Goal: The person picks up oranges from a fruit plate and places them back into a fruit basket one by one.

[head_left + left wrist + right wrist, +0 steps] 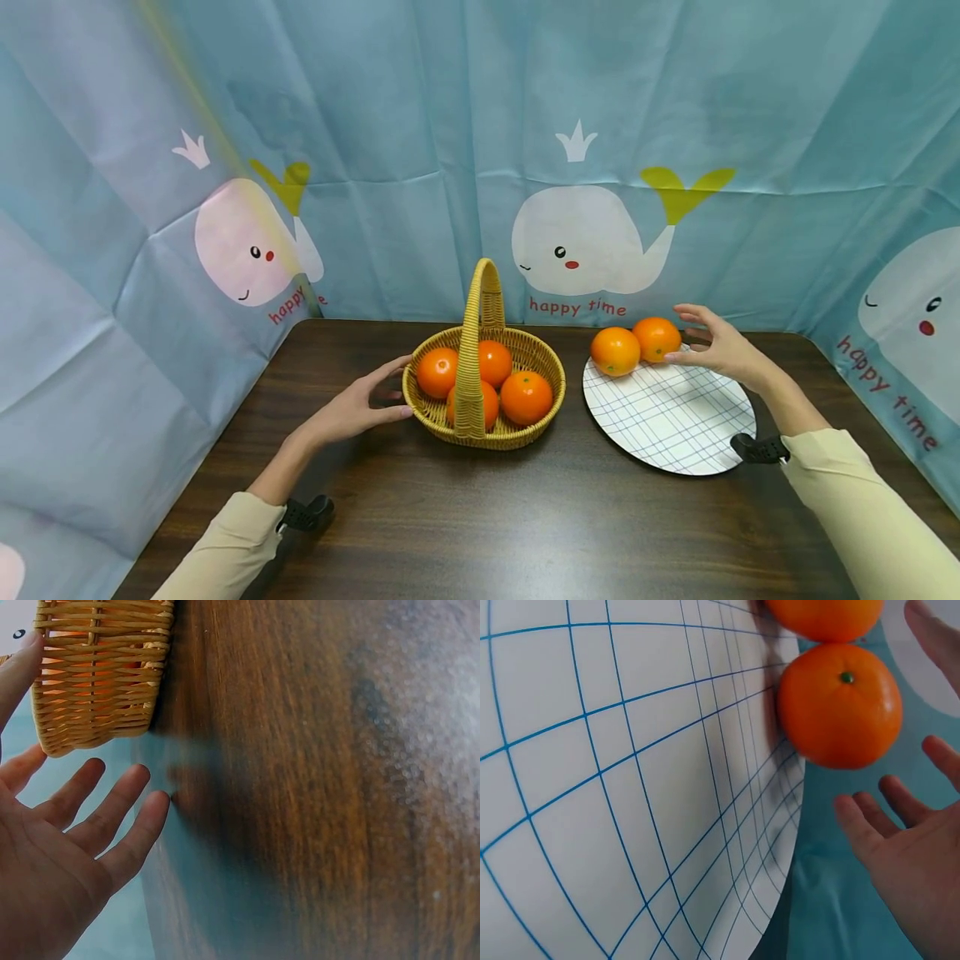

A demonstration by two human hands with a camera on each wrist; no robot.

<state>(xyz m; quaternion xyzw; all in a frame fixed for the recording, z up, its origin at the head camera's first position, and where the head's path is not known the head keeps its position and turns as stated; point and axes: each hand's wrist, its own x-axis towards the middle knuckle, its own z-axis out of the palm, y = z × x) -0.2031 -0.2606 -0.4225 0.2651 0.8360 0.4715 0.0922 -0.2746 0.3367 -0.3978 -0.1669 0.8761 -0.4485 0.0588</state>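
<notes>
A yellow wicker basket [517, 442] with a tall arched handle holds several oranges [526, 397]. At its left rim is my left hand [348, 414], thumb and fingers spread; in the left wrist view the thumb and index finger overlap the basket wall [105, 682]. Two oranges lie side by side at the far left of a round white plate [675, 417] with blue grid lines. My right hand [720, 350] hovers over the plate's far side, its fingers loosely parted around the right-hand orange [657, 339]. The right wrist view shows a gap between that orange [840, 705] and the fingers.
Basket and plate stand on a dark brown wooden table [480, 517], near its back edge. A light blue curtain [420, 167] printed with white whales hangs close behind and along the sides. The basket's handle rises well above its rim.
</notes>
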